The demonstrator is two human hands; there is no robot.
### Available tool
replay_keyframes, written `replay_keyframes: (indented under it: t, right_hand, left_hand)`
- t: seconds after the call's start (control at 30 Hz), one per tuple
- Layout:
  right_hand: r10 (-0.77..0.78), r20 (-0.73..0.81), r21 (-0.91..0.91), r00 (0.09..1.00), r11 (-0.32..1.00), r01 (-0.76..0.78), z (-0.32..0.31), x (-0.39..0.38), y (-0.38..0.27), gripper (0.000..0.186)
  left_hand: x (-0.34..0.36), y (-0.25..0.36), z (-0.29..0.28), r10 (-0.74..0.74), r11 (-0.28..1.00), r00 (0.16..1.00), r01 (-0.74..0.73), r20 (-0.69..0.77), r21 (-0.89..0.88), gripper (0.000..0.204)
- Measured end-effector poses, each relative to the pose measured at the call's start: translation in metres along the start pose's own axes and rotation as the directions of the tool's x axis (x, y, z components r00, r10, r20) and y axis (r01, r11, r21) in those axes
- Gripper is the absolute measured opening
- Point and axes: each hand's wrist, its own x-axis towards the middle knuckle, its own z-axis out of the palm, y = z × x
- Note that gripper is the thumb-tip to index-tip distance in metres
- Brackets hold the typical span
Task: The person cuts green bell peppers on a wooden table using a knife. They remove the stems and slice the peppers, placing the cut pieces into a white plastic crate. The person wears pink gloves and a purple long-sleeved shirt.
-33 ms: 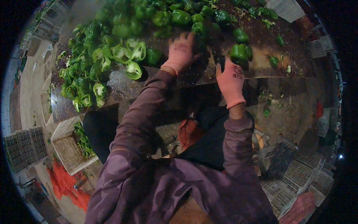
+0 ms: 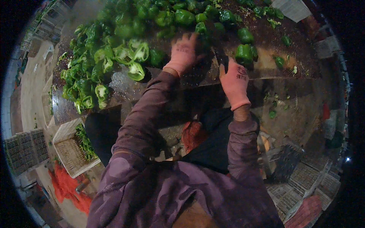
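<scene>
Both my hands wear pink gloves and are over the dark tabletop [image 2: 125,89]. My left hand [image 2: 183,53] is curled, thumb and fingers around the near-left side of a shadowed green bell pepper [image 2: 204,41]. My right hand [image 2: 234,80] is closed on a dark, narrow tool that looks like a knife [image 2: 219,54]; it points away from me, and its tip is lost in shadow. Just beyond the right hand sits another green bell pepper [image 2: 243,53]. Cut pepper halves [image 2: 136,71] with pale insides lie left of my left hand.
A large heap of green peppers [image 2: 129,22] covers the far and left tabletop. A pale crate [image 2: 72,152] with green pieces stands at lower left, near red netting [image 2: 68,186]. Stacked crates [image 2: 304,178] are at lower right. Scraps lie on the floor at right.
Almost nothing differs. A small pepper beyond my left hand has shifted slightly toward the left.
</scene>
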Motion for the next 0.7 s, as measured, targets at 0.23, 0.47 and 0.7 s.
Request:
replay_keyframes:
  t: [0.23, 0.47, 0.7]
  right_hand:
    - [-0.11, -0.071, 0.057, 0.991, 0.992, 0.114, 0.005, -0.008, -0.005, 0.031]
    - [-0.217, -0.103, 0.05, 0.971, 0.974, 0.223, -0.02, 0.001, -0.017, 0.033]
    - [-0.306, 0.117, -0.119, 0.945, 0.94, 0.319, 0.04, 0.013, 0.01, 0.026]
  left_hand:
    - [-0.026, -0.026, -0.019, 0.082, 0.985, 0.996, -0.085, -0.026, -0.152, 0.073]
    - [-0.05, -0.035, -0.032, 0.051, 0.975, 0.988, -0.08, -0.143, -0.206, 0.073]
    - [-0.07, -0.029, -0.026, -0.018, 0.969, 0.986, -0.023, -0.166, -0.245, 0.067]
